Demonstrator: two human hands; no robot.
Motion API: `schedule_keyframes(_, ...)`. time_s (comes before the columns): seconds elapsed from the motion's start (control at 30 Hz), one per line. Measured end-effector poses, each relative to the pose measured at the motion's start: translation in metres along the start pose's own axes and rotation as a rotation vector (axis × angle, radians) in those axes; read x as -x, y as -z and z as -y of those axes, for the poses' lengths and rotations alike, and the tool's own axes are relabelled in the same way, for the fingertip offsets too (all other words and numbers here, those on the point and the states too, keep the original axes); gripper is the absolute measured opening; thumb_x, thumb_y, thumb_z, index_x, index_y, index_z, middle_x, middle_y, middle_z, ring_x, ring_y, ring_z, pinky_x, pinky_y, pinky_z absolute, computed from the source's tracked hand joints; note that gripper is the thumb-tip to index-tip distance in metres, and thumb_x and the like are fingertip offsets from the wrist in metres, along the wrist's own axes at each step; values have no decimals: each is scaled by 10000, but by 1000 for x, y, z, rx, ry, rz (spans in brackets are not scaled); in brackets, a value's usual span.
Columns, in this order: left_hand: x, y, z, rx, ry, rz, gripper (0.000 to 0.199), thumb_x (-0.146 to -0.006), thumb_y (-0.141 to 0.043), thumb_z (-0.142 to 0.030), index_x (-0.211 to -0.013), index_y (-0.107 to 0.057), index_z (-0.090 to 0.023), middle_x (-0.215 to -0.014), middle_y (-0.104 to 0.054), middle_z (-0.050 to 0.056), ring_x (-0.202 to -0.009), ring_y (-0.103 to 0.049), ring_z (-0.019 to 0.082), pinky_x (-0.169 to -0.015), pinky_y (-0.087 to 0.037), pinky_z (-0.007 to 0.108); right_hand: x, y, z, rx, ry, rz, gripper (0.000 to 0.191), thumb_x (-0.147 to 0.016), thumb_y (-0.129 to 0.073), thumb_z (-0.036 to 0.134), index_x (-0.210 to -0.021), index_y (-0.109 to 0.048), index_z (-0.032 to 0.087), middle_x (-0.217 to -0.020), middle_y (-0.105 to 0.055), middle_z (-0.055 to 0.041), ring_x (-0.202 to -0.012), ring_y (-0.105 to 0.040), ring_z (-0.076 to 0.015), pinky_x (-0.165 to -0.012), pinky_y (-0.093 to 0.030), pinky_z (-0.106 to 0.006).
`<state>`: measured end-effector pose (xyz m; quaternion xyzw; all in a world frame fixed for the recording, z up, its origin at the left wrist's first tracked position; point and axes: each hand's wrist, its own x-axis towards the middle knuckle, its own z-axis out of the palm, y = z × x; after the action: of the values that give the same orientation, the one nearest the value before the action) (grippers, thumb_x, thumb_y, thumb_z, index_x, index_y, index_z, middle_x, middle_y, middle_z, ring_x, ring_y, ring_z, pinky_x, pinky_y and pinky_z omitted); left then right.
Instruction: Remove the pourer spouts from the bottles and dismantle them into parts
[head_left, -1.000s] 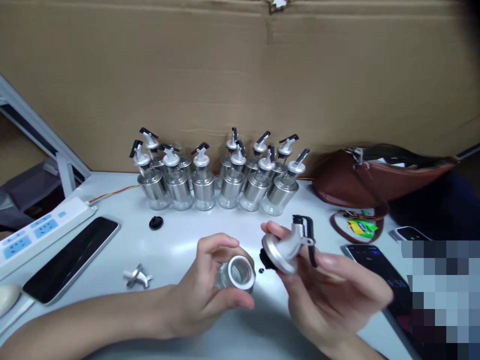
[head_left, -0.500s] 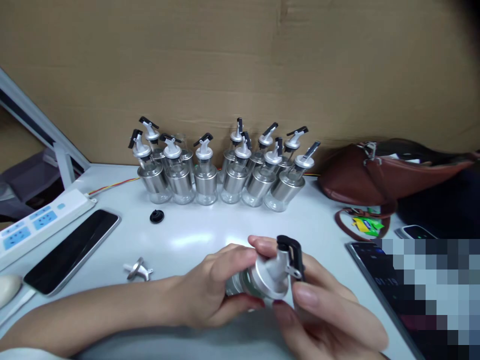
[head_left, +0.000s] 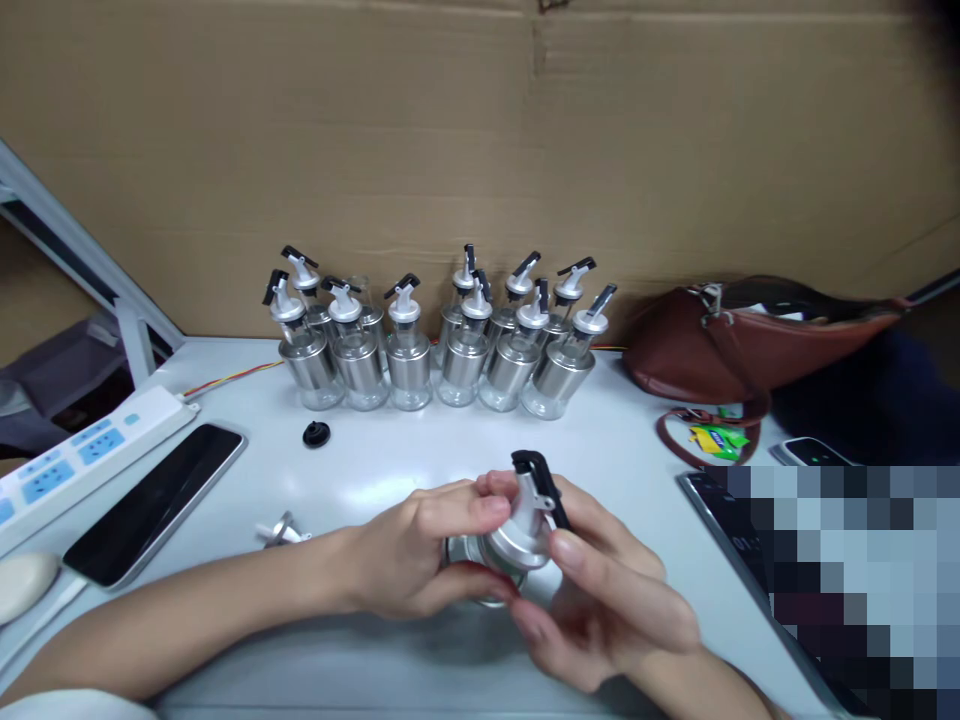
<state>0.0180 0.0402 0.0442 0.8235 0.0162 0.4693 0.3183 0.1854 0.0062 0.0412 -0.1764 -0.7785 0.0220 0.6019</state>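
Observation:
Near the front of the table, my left hand [head_left: 431, 550] is wrapped round the neck of a glass oil bottle [head_left: 466, 550], most of which the fingers hide. The bottle tilts towards the right. A silver pourer spout [head_left: 517, 540] with a black lever sits at its mouth, and my right hand [head_left: 622, 590] is closed about the spout's rim and lever side. Left of the hands lies a loose silver spout piece [head_left: 283, 530], partly covered by my left forearm. A small black stopper [head_left: 316, 434] rests farther back.
Several oil bottles [head_left: 409, 370] with spouts stand in rows before the cardboard wall [head_left: 375, 130]. On the left are a power strip [head_left: 112, 440], a phone [head_left: 157, 505] and a white mouse-like object [head_left: 26, 582]. A brown bag [head_left: 810, 350] and a dark screen [head_left: 720, 520] occupy the right.
Both hands have moved a little left in view with the bottle, and the spout is tipped more upright. The background has shifted slightly with the camera.

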Motion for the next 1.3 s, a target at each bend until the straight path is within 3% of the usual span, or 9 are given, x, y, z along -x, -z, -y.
schedule_keyframes(0.1,-7,2,-5,-35,8,30,311,-942,-465,-218,-1247,-423,-266,-749,-536,-4,-635,-563,128,-601,-498,226,-1,-6,0,-23,65,-41,553,-752,-561,155,-1302,-499,157,-1131,-649,-147,-1003,-664,-282,-705,-620,-428)
schedule_keyframes(0.2,-12,3,-9,-74,5,66,63,-942,-448,-242,-971,-498,-217,-704,-521,6,-589,-522,129,-538,-460,209,-4,-7,6,-28,-65,-5,524,-721,-569,89,-1239,-540,163,-1090,-667,-131,-975,-677,-261,-711,-629,-383)
schedule_keyframes(0.27,-12,3,-10,-87,-9,64,55,-948,-433,-245,-944,-480,-216,-694,-525,6,-579,-521,129,-530,-460,208,-3,-7,8,-9,-66,20,436,-748,-560,97,-1177,-575,174,-1106,-665,-129,-997,-672,-258,-720,-633,-378)
schedule_keyframes(0.37,-11,3,-10,-98,-25,67,32,-938,-464,-244,-926,-477,-216,-685,-549,7,-569,-542,131,-528,-473,212,4,-8,5,8,85,-7,311,-847,-472,191,-1131,-588,143,-1229,-601,-156,-1118,-618,-284,-769,-626,-411)
schedule_keyframes(0.67,-6,3,-9,-84,-50,90,30,-922,-493,-184,-944,-507,-197,-707,-618,36,-593,-615,144,-562,-514,224,16,-12,1,-9,75,-109,444,-870,-406,237,-1279,-538,126,-1326,-573,-133,-1129,-623,-283,-714,-642,-391)
schedule_keyframes(0.87,-3,-2,-4,-111,-119,-5,458,-911,-514,-180,-1332,-348,-253,-693,-567,-14,-541,-548,116,-534,-470,192,9,-10,-3,8,129,-86,594,-755,-461,109,-1348,-479,124,-1379,-519,-104,-1121,-630,-259,-701,-646,-356)
schedule_keyframes(1.0,-3,-4,-4,-116,-98,-3,507,-901,-534,-192,-1352,-325,-293,-747,-578,-6,-601,-565,128,-564,-476,208,5,-7,-7,-6,158,-12,720,-688,-461,49,-1401,-399,128,-1413,-487,-104,-1191,-582,-225,-831,-608,-351)
schedule_keyframes(1.17,4,-2,-7,-116,-36,-5,476,-931,-484,-217,-1354,-306,-341,-855,-581,3,-702,-599,145,-647,-495,248,6,-3,-11,74,215,69,708,-753,-525,110,-1431,-324,129,-1421,-472,-162,-1266,-508,-259,-890,-572,-417)
schedule_keyframes(1.3,22,13,-7,-273,15,12,682,-867,-595,-278,-1421,-199,-301,-1122,-533,101,-1021,-564,240,-870,-488,407,7,5,-17,322,137,229,635,-782,-593,164,-1385,-393,155,-1382,-514,-173,-1351,-397,-286,-1009,-466,-515)
